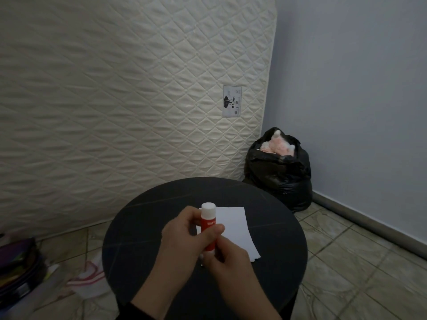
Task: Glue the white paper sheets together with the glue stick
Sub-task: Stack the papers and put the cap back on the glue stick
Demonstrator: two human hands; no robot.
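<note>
A: Which step is in hand here?

B: Getting the glue ready, I judge. Both hands hold the red glue stick with the white cap (208,224) upright over the round dark desk (143,227). The left hand (179,236) is wrapped around its barrel, and the right hand (227,257) pinches its lower end between thumb and fingers. The cap looks to be on.

A: And the paper?

B: The white paper sheets (233,227) lie flat on the desk just beyond the hands, toward the right. I see a stepped edge at the near right corner, so there seems to be more than one sheet, roughly stacked. I cannot tell how many.

A: What does the next move call for?

B: Probably pulling the cap off, twisting the base to raise the glue, then rubbing it on a sheet while one hand steadies the paper.

A: Any containers?

B: One, off the desk: a black plastic bag (277,176) on the tiled floor at the far right, by the quilted white mattress (115,88). It is open, with something pink and white and fluffy showing at the top.
</note>
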